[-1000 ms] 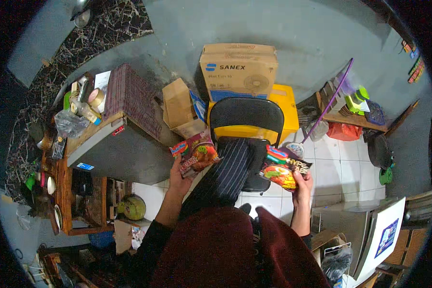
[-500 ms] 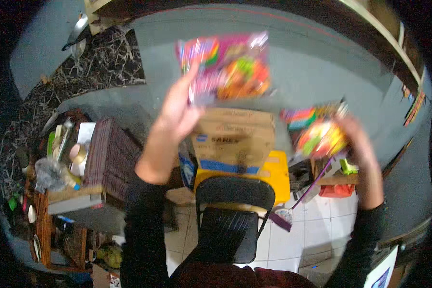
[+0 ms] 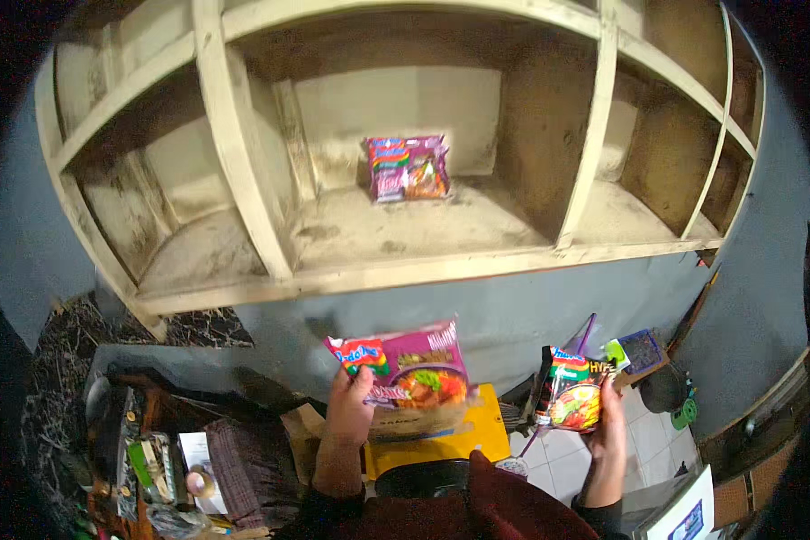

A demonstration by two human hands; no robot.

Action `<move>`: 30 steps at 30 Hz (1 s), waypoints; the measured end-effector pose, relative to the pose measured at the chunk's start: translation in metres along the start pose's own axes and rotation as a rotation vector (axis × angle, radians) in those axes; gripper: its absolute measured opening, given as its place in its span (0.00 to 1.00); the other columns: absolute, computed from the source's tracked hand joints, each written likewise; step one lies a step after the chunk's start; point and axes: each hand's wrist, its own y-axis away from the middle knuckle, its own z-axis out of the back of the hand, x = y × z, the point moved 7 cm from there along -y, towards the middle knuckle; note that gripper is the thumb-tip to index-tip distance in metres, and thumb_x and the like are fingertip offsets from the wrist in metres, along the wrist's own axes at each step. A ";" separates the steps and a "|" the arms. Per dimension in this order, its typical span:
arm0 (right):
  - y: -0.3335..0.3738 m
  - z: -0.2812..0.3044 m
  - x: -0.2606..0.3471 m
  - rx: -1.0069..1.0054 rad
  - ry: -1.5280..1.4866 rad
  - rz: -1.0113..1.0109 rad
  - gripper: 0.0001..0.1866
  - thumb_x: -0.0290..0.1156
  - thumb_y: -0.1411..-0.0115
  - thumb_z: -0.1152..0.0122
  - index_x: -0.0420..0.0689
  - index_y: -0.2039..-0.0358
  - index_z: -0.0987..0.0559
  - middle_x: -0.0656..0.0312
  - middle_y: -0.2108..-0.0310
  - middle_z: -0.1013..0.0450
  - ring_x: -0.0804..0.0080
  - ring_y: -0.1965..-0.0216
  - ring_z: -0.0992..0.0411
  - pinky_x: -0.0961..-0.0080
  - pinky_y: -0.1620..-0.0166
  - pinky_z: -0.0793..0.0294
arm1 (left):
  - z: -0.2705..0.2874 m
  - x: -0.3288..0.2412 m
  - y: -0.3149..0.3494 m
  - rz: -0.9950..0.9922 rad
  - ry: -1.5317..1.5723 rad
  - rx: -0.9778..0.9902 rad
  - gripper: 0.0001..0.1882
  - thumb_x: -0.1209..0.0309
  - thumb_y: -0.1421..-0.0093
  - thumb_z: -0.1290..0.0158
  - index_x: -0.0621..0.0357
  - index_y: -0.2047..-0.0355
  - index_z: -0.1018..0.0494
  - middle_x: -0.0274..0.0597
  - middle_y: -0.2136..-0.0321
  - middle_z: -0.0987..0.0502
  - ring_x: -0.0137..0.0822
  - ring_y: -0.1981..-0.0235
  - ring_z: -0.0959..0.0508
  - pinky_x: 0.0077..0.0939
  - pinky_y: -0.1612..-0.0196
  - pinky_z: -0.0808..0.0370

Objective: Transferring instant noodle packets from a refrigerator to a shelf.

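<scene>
Purple and glossy, a flat rectangular plastic food packet (image 3: 416,364) is held out by the left hand (image 3: 349,411), its left end pinched in the grip, thumb laid over the front! Across to the right hand (image 3: 610,421), where a black plastic food packet (image 3: 571,389) with a bright noodle picture is pinched by its right edge, most of the fingers hidden behind. Both are held beneath the cream-painted, stained wooden shelf unit (image 3: 423,269), with grey wall (image 3: 504,301) showing between. And up in the wide middle compartment, a second purple rectangular packet (image 3: 409,168) is seen, stood upright on the compartment floor, face outward, long axis running left to right. Here is the key line: the left-hand packet is lined up almost straight below it, its long axis also laid crosswise, right end tipped slightly up. The black packet is held lower, off to the right, so the compartment's packet is matched nearest by the left hand.
</scene>
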 end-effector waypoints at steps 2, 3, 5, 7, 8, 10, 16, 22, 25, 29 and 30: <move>0.001 -0.013 0.010 -0.047 -0.096 -0.073 0.27 0.50 0.45 0.53 0.40 0.56 0.34 0.56 0.62 0.30 0.67 0.64 0.28 0.68 0.64 0.27 | -0.013 -0.030 -0.023 0.023 0.201 -0.079 0.12 0.70 0.42 0.57 0.55 0.57 0.36 0.29 0.71 0.34 0.21 0.74 0.36 0.14 0.72 0.38; -0.001 -0.023 0.015 -0.043 -0.144 -0.174 0.25 0.47 0.45 0.51 0.39 0.56 0.35 0.55 0.62 0.30 0.70 0.65 0.28 0.73 0.68 0.26 | -0.022 -0.050 -0.040 -0.055 0.220 -0.088 0.12 0.70 0.42 0.56 0.54 0.58 0.35 0.26 0.74 0.35 0.18 0.78 0.39 0.11 0.77 0.41; -0.004 -0.049 0.036 0.083 -0.096 -0.150 0.22 0.39 0.47 0.46 0.38 0.56 0.35 0.57 0.62 0.30 0.75 0.66 0.29 0.82 0.74 0.29 | -0.038 -0.087 -0.071 -0.137 0.197 0.038 0.14 0.68 0.43 0.55 0.55 0.56 0.36 0.30 0.68 0.31 0.22 0.67 0.33 0.16 0.65 0.36; -0.007 -0.080 0.060 0.188 0.038 -0.045 0.22 0.30 0.51 0.41 0.39 0.56 0.35 0.59 0.63 0.31 0.77 0.67 0.30 0.86 0.75 0.31 | -0.057 -0.125 -0.104 -0.384 0.161 0.125 0.15 0.68 0.43 0.55 0.57 0.55 0.37 0.33 0.63 0.31 0.26 0.60 0.34 0.21 0.54 0.38; -0.015 -0.090 0.073 0.166 0.142 0.001 0.23 0.28 0.53 0.40 0.39 0.56 0.35 0.60 0.64 0.31 0.76 0.67 0.30 0.83 0.71 0.30 | -0.059 -0.128 -0.126 -0.302 0.062 0.079 0.16 0.67 0.42 0.55 0.57 0.55 0.37 0.34 0.62 0.31 0.26 0.60 0.33 0.22 0.54 0.38; -0.040 -0.124 0.102 0.201 0.297 0.294 0.24 0.26 0.53 0.40 0.39 0.55 0.36 0.61 0.64 0.31 0.74 0.66 0.31 0.80 0.65 0.30 | -0.065 -0.130 -0.166 -0.199 0.081 0.086 0.17 0.65 0.42 0.54 0.58 0.55 0.37 0.35 0.60 0.31 0.27 0.60 0.32 0.22 0.53 0.39; -0.144 -0.226 0.142 -0.059 1.024 1.102 0.27 0.23 0.55 0.41 0.34 0.55 0.39 0.43 0.59 0.37 0.50 0.57 0.37 0.67 0.54 0.37 | -0.075 -0.112 -0.245 -0.089 0.063 0.094 0.17 0.65 0.44 0.52 0.61 0.57 0.35 0.38 0.61 0.28 0.27 0.63 0.29 0.21 0.56 0.37; -0.254 -0.243 0.109 -0.032 0.985 0.835 0.24 0.28 0.53 0.41 0.34 0.58 0.39 0.41 0.63 0.33 0.49 0.57 0.34 0.65 0.55 0.36 | -0.063 -0.107 -0.268 -0.297 -0.159 -0.112 0.18 0.65 0.46 0.49 0.64 0.59 0.35 0.42 0.67 0.27 0.28 0.67 0.30 0.24 0.61 0.35; -0.305 -0.230 0.089 -0.037 0.922 0.574 0.20 0.37 0.52 0.42 0.32 0.65 0.31 0.41 0.63 0.32 0.50 0.57 0.34 0.66 0.54 0.36 | -0.061 -0.100 -0.276 -0.310 -0.152 -0.155 0.18 0.65 0.46 0.49 0.64 0.59 0.36 0.42 0.68 0.28 0.29 0.68 0.30 0.24 0.62 0.35; -0.328 -0.233 0.099 -0.186 1.286 0.667 0.23 0.44 0.49 0.46 0.35 0.64 0.31 0.44 0.61 0.31 0.49 0.60 0.32 0.63 0.58 0.33 | -0.063 -0.104 -0.270 -0.453 -0.281 -0.220 0.20 0.66 0.48 0.48 0.63 0.58 0.39 0.43 0.67 0.30 0.33 0.67 0.31 0.26 0.61 0.35; -0.333 -0.230 0.096 -0.206 1.221 0.518 0.18 0.41 0.47 0.49 0.36 0.66 0.29 0.44 0.63 0.30 0.47 0.63 0.31 0.62 0.60 0.31 | -0.064 -0.103 -0.267 -0.446 -0.287 -0.222 0.20 0.66 0.48 0.48 0.63 0.58 0.39 0.43 0.67 0.30 0.33 0.67 0.31 0.26 0.61 0.35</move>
